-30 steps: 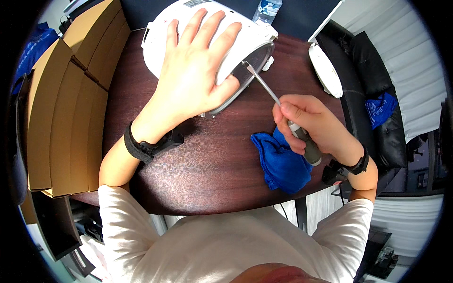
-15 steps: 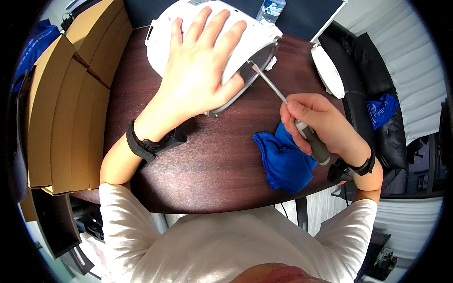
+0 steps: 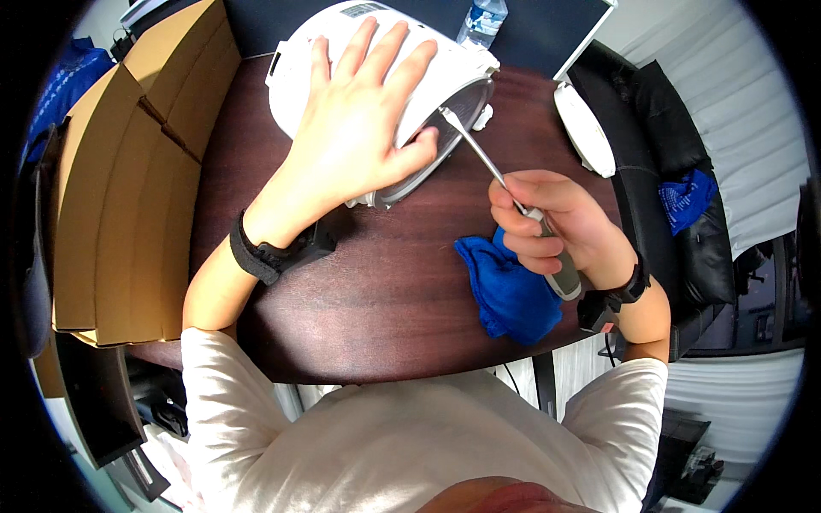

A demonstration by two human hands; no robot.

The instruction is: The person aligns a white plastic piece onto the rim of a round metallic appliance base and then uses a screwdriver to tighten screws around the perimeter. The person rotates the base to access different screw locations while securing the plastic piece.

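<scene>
A white rounded appliance housing lies at the far middle of the table, its dark round end turned to the right. Spread flat on top of it is my left hand, with the thumb near the rim of that end. My right hand is wrapped round the grey handle of a screwdriver. The metal shaft points up and left, and its tip lies at the rim of the housing's dark end; whether it sits in a screw or slot I cannot tell. Below the right hand, a crumpled blue cloth rests on the table.
Tall cardboard boxes line the left side of the dark wooden table. A water bottle stands behind the housing. At the right edge lies a white curved panel, beside a black sofa.
My right hand has turned the screwdriver's handle and shifted its grip, with more fingers curled round it. The left hand stays spread on the housing. The whole view has shifted slightly.
</scene>
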